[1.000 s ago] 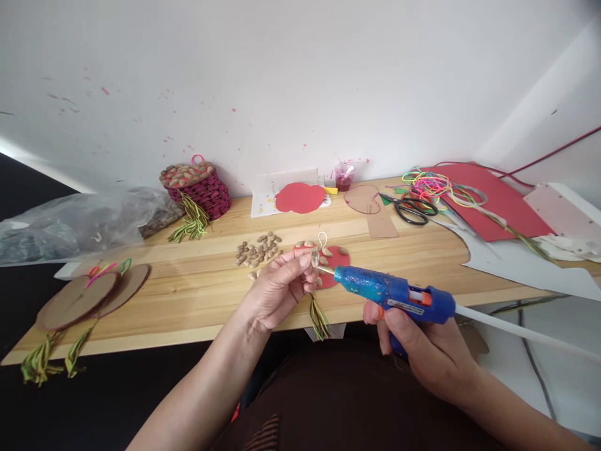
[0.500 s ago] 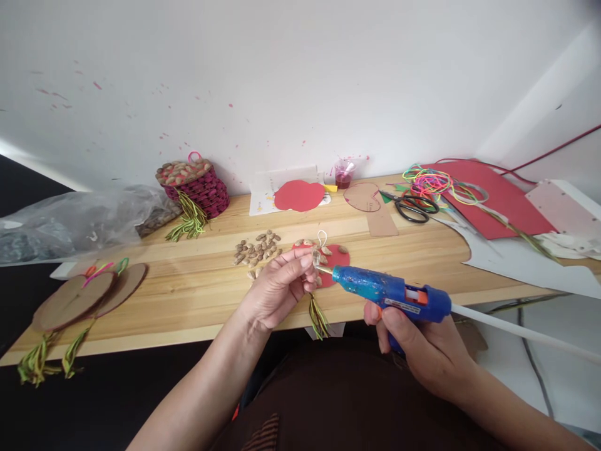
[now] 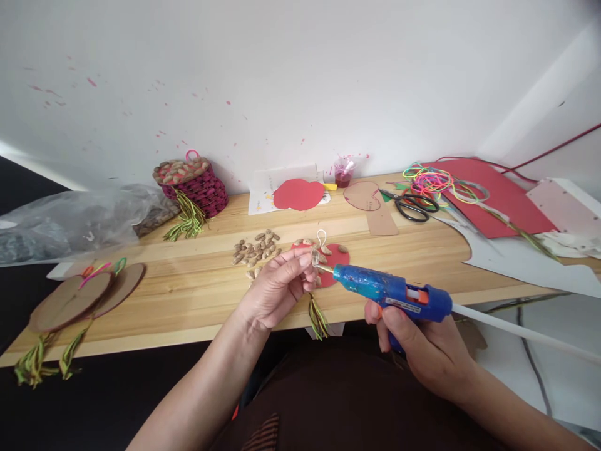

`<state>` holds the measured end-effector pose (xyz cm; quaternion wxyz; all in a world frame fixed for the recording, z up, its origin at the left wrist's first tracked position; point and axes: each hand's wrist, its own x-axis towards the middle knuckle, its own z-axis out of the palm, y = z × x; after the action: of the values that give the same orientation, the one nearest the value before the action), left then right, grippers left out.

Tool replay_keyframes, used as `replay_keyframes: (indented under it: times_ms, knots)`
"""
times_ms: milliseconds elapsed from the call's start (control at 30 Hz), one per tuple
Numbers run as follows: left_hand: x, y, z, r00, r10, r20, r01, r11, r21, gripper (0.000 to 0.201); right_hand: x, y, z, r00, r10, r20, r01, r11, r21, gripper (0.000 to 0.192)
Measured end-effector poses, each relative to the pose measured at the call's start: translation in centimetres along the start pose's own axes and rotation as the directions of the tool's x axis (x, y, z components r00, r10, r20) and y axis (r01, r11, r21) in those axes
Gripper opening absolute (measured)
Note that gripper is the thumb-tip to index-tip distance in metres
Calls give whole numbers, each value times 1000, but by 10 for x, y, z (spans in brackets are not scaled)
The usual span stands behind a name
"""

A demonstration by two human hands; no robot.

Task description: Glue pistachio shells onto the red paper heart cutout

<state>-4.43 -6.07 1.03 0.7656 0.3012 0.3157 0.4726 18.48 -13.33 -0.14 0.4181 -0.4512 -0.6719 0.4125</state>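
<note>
1. One view, from my head: my left hand (image 3: 275,291) pinches a seed (image 3: 315,257) above the red disc (image 3: 334,257) near the table's front edge (image 3: 197,329).
2. My right hand (image 3: 425,347) is closed around the glue gun (image 3: 392,293), its nozzle touching the seed; hot glue may burn my fingertips (image 3: 305,260).

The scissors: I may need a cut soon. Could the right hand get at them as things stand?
Probably not at once: the right hand grips the blue glue gun. The scissors lie uncovered further back on the table, so the path looks free otherwise.
</note>
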Motion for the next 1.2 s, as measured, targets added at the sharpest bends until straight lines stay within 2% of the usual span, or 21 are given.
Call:
replay_keyframes:
  times_ms: [400,733,967,1033,1100,1200]
  knots:
    - [0,0,0,1000,-1,5,1,1000,-4,31,3,-2,1,1000,-19,-13,18,999,-36,35]
    - [3,-2,0,1000,3,18,-2,1000,-30,29,6,-4,0,997,-60,-57,56,996,-67,29]
    - [4,-1,0,999,5,54,-3,999,-33,29,7,-1,0,996,-27,-81,18,994,-111,31]
    - [4,0,-1,998,8,61,-7,1000,-22,29,9,1,1,995,36,-94,-40,998,-42,33]
    - [6,3,-3,998,21,52,-22,1000,12,28,14,4,2,984,141,-109,-130,986,109,37]
    - [12,10,-6,999,40,18,-42,991,130,26,23,9,3,942,317,-105,-252,882,398,43]
